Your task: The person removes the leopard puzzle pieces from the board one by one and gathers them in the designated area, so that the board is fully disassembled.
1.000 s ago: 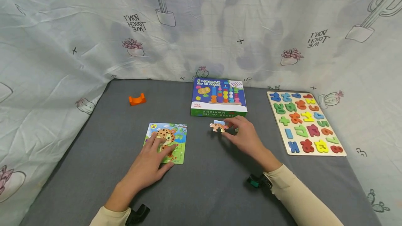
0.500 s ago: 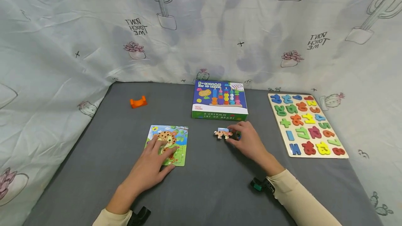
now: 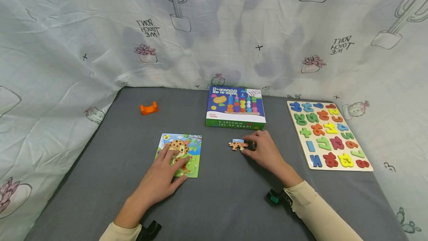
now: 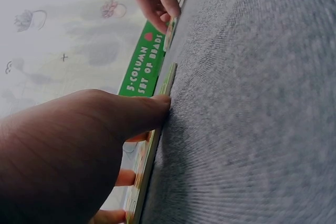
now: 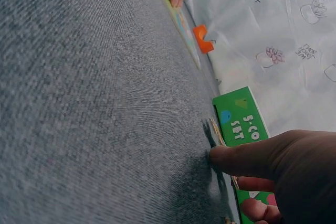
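Note:
A small spotted puzzle piece (image 3: 237, 144), orange with a light blue patch, is pinched between the thumb and fingers of my right hand (image 3: 264, 151). Edge-on in the right wrist view, the piece (image 5: 217, 131) shows as a thin strip close to the cloth, its shadow beside it. My left hand (image 3: 158, 174) rests with spread fingers on a flat leopard picture puzzle (image 3: 195, 159), covering its lower left. In the left wrist view, the left thumb (image 4: 152, 109) touches the puzzle's near edge. A dark patch by the right fingertips is too small to make out.
Behind the right hand lies a blue and green bead-set box (image 3: 235, 109). A board of colourful number shapes (image 3: 329, 137) lies at the right. An orange curved block (image 3: 149, 108) sits at the back left. Grey cloth (image 3: 214, 203) covers the table, with a patterned curtain (image 3: 214, 29) behind.
My right hand has come slightly nearer to me and lower with the puzzle piece. The left hand stays on the leopard puzzle. The head view has shifted a little.

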A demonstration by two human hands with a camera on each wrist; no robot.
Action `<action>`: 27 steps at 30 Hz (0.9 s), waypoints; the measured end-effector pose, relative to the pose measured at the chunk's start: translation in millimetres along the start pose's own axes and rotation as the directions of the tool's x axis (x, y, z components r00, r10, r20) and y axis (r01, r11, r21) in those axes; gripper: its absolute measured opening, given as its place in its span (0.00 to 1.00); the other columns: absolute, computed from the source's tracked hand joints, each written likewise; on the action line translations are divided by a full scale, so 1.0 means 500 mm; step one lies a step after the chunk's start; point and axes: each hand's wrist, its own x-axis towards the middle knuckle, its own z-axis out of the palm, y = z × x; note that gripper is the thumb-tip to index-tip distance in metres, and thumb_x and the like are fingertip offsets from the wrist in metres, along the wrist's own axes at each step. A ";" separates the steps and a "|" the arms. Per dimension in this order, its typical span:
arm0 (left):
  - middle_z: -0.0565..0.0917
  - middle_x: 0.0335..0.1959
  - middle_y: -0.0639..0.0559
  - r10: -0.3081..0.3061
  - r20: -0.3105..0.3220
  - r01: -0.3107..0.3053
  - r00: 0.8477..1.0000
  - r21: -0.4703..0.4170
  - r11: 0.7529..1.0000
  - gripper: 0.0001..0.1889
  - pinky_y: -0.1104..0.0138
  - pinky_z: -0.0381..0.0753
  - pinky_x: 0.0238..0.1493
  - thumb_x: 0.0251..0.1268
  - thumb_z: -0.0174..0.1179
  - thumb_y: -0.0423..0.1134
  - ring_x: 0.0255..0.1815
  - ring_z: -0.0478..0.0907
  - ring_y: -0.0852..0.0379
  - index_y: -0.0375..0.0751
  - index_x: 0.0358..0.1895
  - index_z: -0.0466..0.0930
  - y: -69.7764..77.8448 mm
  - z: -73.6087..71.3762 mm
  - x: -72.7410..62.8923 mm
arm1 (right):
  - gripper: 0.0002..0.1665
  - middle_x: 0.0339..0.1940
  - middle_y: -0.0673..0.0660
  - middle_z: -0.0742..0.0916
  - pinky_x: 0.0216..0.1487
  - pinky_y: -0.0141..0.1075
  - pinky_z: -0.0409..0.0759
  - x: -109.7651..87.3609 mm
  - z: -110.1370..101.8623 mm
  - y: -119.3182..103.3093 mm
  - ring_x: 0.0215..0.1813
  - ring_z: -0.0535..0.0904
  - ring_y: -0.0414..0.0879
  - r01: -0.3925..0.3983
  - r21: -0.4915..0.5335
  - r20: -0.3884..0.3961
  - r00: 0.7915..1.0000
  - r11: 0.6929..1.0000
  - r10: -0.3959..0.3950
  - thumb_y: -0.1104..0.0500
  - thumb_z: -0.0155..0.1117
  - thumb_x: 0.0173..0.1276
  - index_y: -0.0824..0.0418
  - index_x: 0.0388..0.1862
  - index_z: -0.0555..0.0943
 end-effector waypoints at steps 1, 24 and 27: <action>0.76 0.65 0.36 0.001 0.003 -0.001 1.000 -0.002 1.000 0.30 0.32 0.69 0.73 0.67 0.78 0.48 0.80 0.59 0.22 0.50 0.71 0.84 0.000 0.000 0.001 | 0.25 0.43 0.56 0.83 0.45 0.49 0.75 0.000 0.001 0.001 0.45 0.73 0.53 -0.002 -0.001 0.004 1.000 1.000 0.002 0.55 0.87 0.63 0.61 0.57 0.92; 0.76 0.66 0.38 -0.016 0.013 0.016 1.000 -0.011 1.000 0.30 0.33 0.70 0.73 0.68 0.78 0.49 0.81 0.59 0.23 0.51 0.71 0.84 -0.001 -0.002 0.002 | 0.24 0.45 0.57 0.84 0.45 0.51 0.74 0.003 0.002 -0.001 0.44 0.74 0.53 0.006 -0.045 -0.015 1.000 0.999 -0.007 0.54 0.87 0.62 0.60 0.56 0.92; 0.76 0.66 0.38 -0.012 0.017 0.012 1.000 -0.002 1.000 0.30 0.33 0.71 0.72 0.68 0.78 0.49 0.81 0.60 0.23 0.51 0.71 0.84 0.001 -0.005 0.003 | 0.25 0.47 0.57 0.84 0.45 0.50 0.75 0.006 -0.003 -0.005 0.45 0.74 0.53 0.013 -0.030 -0.013 1.000 0.999 -0.014 0.54 0.87 0.63 0.62 0.56 0.91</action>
